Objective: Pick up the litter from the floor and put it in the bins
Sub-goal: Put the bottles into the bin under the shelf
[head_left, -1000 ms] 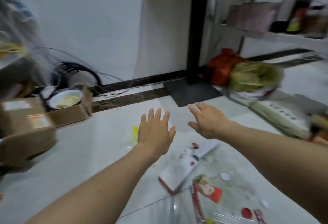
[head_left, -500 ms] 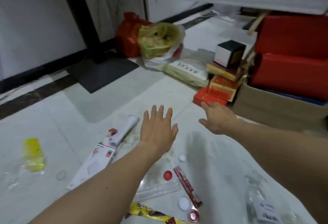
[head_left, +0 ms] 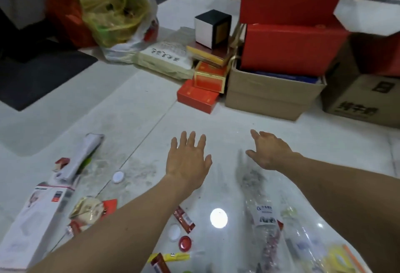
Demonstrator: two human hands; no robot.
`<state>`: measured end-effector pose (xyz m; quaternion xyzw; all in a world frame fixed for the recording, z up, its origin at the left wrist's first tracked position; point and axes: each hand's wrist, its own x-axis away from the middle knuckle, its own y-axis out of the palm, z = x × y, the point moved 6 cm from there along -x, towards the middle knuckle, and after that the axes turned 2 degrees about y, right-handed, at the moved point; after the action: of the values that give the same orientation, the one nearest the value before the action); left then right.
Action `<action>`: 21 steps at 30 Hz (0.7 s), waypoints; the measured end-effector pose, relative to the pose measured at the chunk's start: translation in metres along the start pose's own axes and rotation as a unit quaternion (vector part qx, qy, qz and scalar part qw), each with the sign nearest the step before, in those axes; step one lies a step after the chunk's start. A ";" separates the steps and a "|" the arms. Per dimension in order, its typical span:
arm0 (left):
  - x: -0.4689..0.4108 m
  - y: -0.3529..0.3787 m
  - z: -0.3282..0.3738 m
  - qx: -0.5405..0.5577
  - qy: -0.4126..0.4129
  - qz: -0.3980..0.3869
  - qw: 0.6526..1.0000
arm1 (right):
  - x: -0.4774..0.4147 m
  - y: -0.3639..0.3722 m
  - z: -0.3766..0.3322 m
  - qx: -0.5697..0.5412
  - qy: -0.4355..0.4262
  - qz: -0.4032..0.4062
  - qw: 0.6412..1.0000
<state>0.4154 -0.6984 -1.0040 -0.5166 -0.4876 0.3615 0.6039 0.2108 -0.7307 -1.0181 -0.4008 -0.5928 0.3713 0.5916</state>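
Chinese print on cardboard box (head_left: 363, 101) and sack (head_left: 166, 60) too blurred to read.

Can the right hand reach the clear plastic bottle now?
Probably yes: the right hand is open and empty, and the clear plastic bottle lies uncovered on the floor near its wrist.

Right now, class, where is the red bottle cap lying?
In the head view, the red bottle cap lies on the floor at bottom centre, just below a white cap.
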 end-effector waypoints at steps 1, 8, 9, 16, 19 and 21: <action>-0.001 0.002 0.010 0.002 0.009 -0.004 1.000 | 0.002 0.003 0.010 -0.005 0.010 -0.002 1.000; 0.000 0.024 0.084 0.062 0.072 -0.045 0.995 | 0.017 0.025 0.066 -0.038 0.055 -0.010 0.998; 0.001 0.028 0.093 0.070 0.079 -0.052 0.993 | 0.019 0.027 0.070 -0.041 0.061 -0.011 0.997; 0.013 0.073 0.141 0.212 0.059 -0.141 0.965 | 0.026 0.044 0.095 -0.051 0.077 -0.015 0.996; 0.019 0.099 0.153 0.312 0.026 -0.199 0.929 | 0.028 0.051 0.101 -0.060 0.079 -0.018 0.995; 0.022 0.112 0.158 0.367 0.006 -0.221 0.904 | 0.032 0.055 0.105 -0.067 0.081 -0.021 0.994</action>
<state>0.2764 -0.6115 -1.1101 -0.1395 -0.4187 0.3690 0.8179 0.1087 -0.6760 -1.0584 -0.4562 -0.5746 0.2842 0.6172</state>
